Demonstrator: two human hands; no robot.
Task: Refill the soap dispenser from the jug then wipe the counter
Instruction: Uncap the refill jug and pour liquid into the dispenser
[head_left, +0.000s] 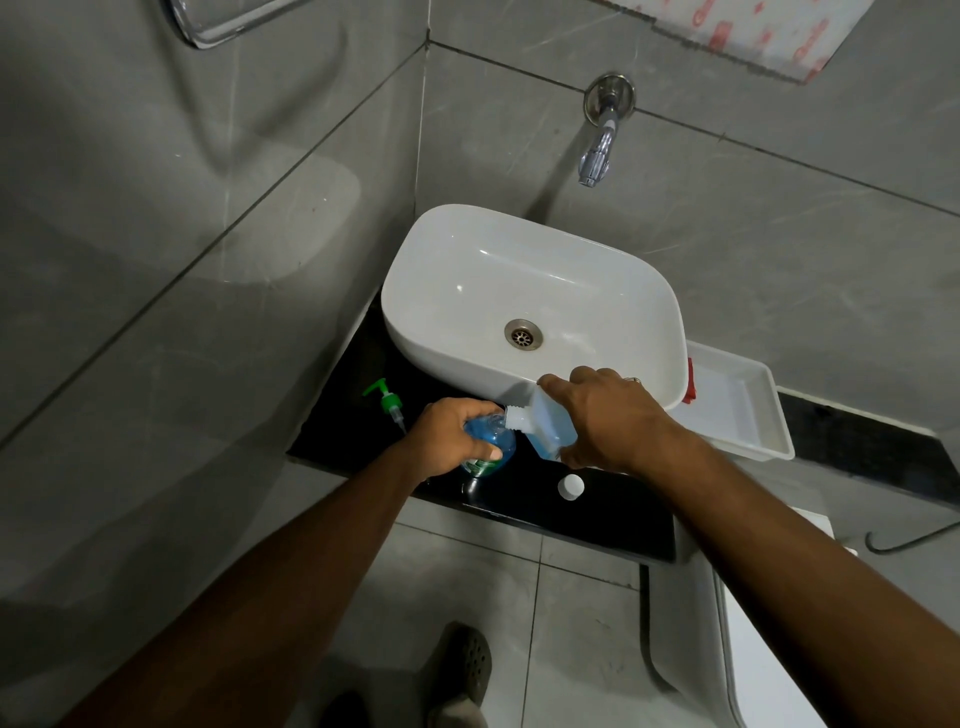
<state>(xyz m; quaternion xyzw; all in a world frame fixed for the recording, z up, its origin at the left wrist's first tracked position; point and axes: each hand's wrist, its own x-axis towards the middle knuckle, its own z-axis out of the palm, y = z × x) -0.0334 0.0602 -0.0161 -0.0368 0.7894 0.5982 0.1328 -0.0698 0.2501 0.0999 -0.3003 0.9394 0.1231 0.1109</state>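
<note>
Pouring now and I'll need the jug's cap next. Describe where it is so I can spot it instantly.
Start at the white basin on the black counter. Below the right hand, near the counter's front edge, lies the jug cap. It is small, round and white, unlike the green pump head lying at left.

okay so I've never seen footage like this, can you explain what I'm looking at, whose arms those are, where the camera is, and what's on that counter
There is no machine here. The one picture comes from a camera worn on a person's head, looking down at their own arms. The left hand grips a soap dispenser bottle holding blue liquid. The right hand tilts a jug, its spout at the bottle's mouth. On the black counter lie the green pump top and a white cap. Behind stands a white sink; a white tray sits to its right.
</note>
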